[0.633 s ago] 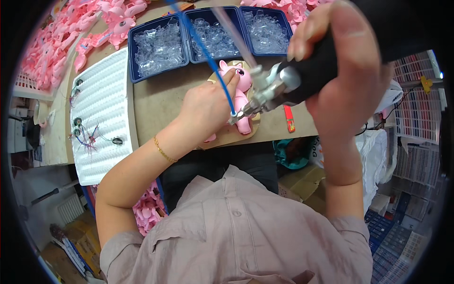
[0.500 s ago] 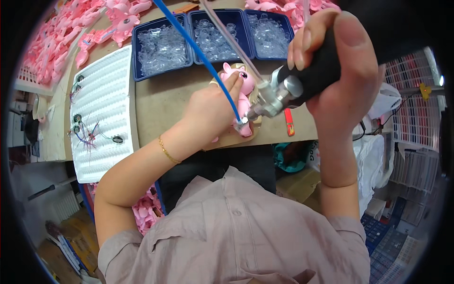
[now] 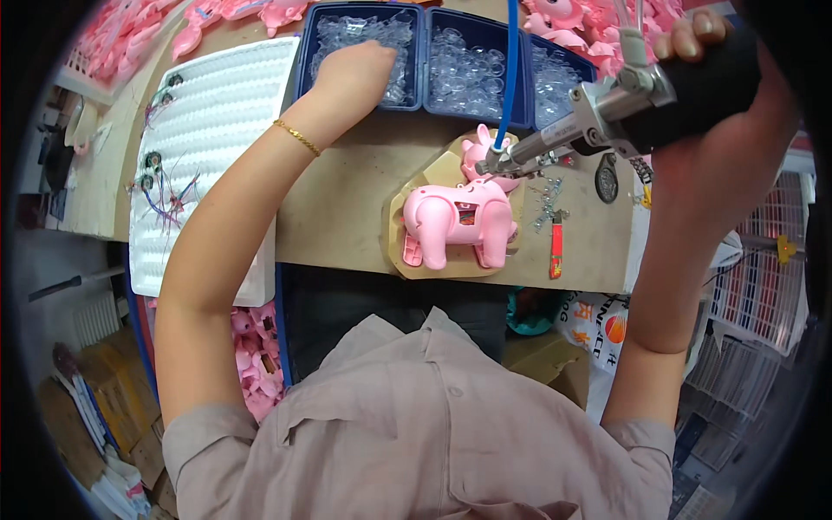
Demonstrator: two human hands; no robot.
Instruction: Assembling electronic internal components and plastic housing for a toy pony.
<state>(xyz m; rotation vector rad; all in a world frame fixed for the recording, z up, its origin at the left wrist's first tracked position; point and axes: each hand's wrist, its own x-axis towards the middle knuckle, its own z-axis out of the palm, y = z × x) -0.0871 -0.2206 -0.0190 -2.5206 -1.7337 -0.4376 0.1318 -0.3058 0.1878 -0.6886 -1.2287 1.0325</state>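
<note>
My right hand [image 3: 732,130] is wrapped round the black grip of a powered screwdriver [image 3: 607,113], which has a metal front, a clear tube and a blue hose. Its tip points at the neck of a pink toy pony [image 3: 455,217], which lies on its side in a tan holder [image 3: 396,247]; a small opening shows in its belly. My left hand [image 3: 355,76] is over the left-hand blue tray [image 3: 303,87], among clear plastic parts [image 3: 342,35]. Its fingers are curled together and partly hidden, so what they hold cannot be made out.
A ribbed white tray [image 3: 212,113] with wired dark parts [image 3: 153,169] stands left. Two more blue trays [image 3: 477,22] of clear parts sit at the back. Small screws [image 3: 546,204] and a red-handled cutter [image 3: 556,247] lie right of the holder. Pink toy parts [image 3: 130,39] are heaped behind.
My left hand has left the pony and moved up and left to the tray of clear parts. The screwdriver has shifted up and right. The pony now shows in full.
</note>
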